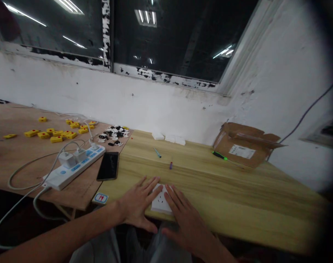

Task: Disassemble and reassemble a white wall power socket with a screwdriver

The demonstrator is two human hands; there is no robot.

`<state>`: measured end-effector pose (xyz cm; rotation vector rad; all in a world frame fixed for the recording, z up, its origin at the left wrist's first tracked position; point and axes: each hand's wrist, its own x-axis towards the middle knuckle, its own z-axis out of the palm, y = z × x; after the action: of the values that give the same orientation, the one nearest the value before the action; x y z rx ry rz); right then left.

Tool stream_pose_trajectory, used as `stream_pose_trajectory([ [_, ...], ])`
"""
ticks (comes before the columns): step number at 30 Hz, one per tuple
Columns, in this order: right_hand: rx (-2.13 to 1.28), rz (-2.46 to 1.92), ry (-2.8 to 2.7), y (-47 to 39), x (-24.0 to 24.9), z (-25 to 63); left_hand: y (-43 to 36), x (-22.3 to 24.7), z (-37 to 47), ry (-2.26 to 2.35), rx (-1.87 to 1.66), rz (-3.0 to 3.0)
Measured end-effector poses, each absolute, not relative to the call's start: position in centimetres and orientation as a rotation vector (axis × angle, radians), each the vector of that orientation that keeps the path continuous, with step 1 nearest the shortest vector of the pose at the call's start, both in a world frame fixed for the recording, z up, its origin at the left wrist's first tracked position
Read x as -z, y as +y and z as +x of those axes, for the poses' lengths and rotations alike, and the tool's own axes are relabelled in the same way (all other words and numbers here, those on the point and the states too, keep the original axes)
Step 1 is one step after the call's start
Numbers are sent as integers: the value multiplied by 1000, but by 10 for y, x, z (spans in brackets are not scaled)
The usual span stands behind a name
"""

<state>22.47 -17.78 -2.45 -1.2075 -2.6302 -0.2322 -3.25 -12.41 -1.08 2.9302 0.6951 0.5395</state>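
A white wall socket (160,201) with dark slots lies face up near the table's front edge, between my two hands. My left hand (136,204) is stretched out at its left side, fingers apart, with the fingertips at its top left edge. From the right, my right hand (186,219) reaches over with straight fingers and covers part of the socket's right edge. Neither hand is wrapped round it. Beyond the hands lie a small purple piece (171,165) and a thin teal tool (157,152).
To the left are a black phone (108,166), a white power strip (73,168) with plugs and cables, several yellow blocks (57,138) and a pile of black and white parts (115,133). At the back right, a green-and-black screwdriver (219,155) lies by an open cardboard box (229,140).
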Motion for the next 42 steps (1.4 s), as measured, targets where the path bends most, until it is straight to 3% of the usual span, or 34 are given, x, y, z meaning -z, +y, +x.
stream_pose_trajectory([
  [9, 586, -1101, -2542, -190, 48, 222, -151, 23, -27, 705, -643, 2979],
  [20, -160, -1121, -2456, -224, -51, 213, -183, -37, -24, 657, -869, 2768],
  [26, -155, -1192, -2386, -222, -74, 219, -168, -51, -12, 588, -929, 2606],
  [33, 266, -1324, -2309, -143, -17, 293, -108, -29, 27, 614, -959, 2670],
  [37, 411, -1569, -1966, -66, 31, 379, -64, 7, 23, 837, -901, 2738],
  [42, 480, -1684, -1858, 41, 48, 446, -16, 56, 15, 960, -1026, 2763],
])
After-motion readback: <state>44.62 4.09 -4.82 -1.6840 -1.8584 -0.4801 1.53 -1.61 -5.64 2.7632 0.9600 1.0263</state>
